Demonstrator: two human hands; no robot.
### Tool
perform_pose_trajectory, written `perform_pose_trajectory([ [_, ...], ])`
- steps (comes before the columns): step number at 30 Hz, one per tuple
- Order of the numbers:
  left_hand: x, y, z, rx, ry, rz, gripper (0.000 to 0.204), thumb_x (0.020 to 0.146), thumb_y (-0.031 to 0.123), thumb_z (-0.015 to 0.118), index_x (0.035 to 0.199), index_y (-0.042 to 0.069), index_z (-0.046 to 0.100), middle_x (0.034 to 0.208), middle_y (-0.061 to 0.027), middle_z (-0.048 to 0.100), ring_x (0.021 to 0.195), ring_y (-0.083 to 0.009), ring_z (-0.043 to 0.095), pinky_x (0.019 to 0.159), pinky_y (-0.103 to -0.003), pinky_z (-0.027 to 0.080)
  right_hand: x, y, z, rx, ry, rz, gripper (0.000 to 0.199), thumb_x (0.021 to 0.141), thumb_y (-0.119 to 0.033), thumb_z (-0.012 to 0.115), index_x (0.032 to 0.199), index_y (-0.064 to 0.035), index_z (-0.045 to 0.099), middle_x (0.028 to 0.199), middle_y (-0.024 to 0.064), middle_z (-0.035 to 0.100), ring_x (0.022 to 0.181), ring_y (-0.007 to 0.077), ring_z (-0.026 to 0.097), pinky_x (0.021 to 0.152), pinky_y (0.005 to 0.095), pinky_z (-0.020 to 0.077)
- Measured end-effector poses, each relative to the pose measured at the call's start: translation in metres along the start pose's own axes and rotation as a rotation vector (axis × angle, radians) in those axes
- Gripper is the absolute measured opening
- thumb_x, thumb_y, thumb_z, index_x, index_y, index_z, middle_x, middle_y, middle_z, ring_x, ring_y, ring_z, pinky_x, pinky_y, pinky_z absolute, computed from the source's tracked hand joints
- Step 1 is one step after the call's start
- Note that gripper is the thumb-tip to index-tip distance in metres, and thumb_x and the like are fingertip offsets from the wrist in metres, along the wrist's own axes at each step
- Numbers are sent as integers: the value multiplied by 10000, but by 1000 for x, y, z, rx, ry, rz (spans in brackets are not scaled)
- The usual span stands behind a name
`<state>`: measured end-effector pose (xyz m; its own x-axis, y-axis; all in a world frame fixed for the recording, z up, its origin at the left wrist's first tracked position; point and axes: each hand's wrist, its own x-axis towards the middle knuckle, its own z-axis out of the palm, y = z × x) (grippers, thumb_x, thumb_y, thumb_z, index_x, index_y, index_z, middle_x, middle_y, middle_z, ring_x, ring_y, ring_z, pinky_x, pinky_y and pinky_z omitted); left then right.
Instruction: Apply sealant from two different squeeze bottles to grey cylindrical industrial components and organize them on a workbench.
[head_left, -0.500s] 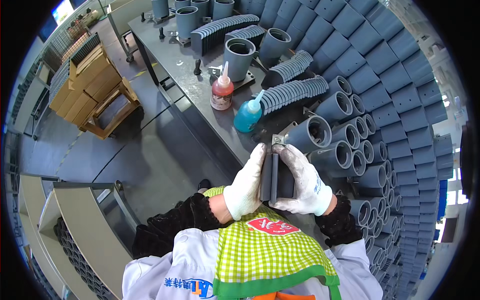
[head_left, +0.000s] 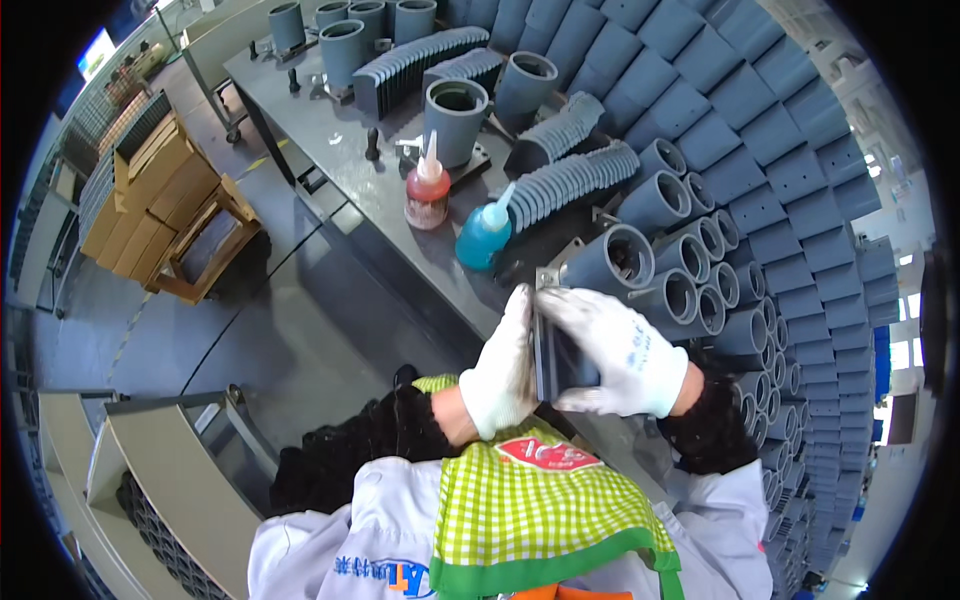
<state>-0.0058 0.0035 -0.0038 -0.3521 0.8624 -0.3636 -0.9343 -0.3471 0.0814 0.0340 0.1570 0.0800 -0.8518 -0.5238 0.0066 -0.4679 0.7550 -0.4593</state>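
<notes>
Both hands wear white knitted gloves, smudged at the fingertips. Between them, above the table's near edge, are dark grey plate-like pieces (head_left: 570, 367) standing on edge. My left hand (head_left: 503, 370) presses its fingers along their left side. From the right, my right hand (head_left: 628, 352) reaches over them, fingers at the top and thumb below, hiding much of the pieces. Just beyond my fingertips is a small metal bracket (head_left: 546, 278), beside a grey cylinder (head_left: 610, 262) lying on its side. Farther off stand a blue squeeze bottle (head_left: 484, 236) and a red squeeze bottle (head_left: 428, 197).
Rows of curved grey pads (head_left: 575, 185) lie on the metal table (head_left: 340, 150). Upright grey cylinders (head_left: 455, 125) stand behind the bottles. Stacked cylinders (head_left: 690, 255) and grey blocks (head_left: 740, 150) crowd the right. Cardboard boxes (head_left: 165, 215) sit on a wooden cart at left.
My right hand has slid farther across the top of the grey pieces, covering more of them. The pieces now look closer together. The table scene has shifted slightly left in view.
</notes>
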Motion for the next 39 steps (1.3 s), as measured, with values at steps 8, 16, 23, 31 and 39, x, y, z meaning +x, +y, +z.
perform_pose_trajectory([
  [8,15,4,-9,-82,-10,-53,491,958,560,434,1153,140,595,1102,-69,655,1011,-221,630,904,-409,506,-6,-12,12,-42,124,80,976,595,-244,845,1406,-11,355,1340,251,452,1215,416,467,1065,481,340],
  [16,23,18,-12,-16,-4,-285,510,979,528,395,1110,83,608,1002,-85,671,901,-222,659,851,-419,537,-40,-3,52,592,688,59,1102,615,-232,889,1463,-20,217,1404,272,367,1284,360,424,1053,433,358],
  [23,25,27,-11,-6,33,-374,453,985,487,415,1119,95,597,996,-84,673,875,-224,662,827,-416,547,-41,-8,54,282,559,199,1087,615,-287,876,1476,-41,261,1420,259,389,1306,396,423,1076,455,340],
  [31,25,24,2,50,-3,-440,509,981,529,396,1197,99,563,1134,-85,639,1033,-225,621,934,-423,497,-16,-42,11,91,221,442,961,632,-251,798,1422,10,317,1367,267,409,1267,391,439,1079,476,327],
  [39,27,15,15,84,63,-537,552,978,556,361,1163,79,568,1083,-99,647,966,-253,640,879,-423,528,-41,-38,30,124,462,403,978,629,-262,815,1411,38,310,1365,266,420,1273,392,442,1072,456,351],
])
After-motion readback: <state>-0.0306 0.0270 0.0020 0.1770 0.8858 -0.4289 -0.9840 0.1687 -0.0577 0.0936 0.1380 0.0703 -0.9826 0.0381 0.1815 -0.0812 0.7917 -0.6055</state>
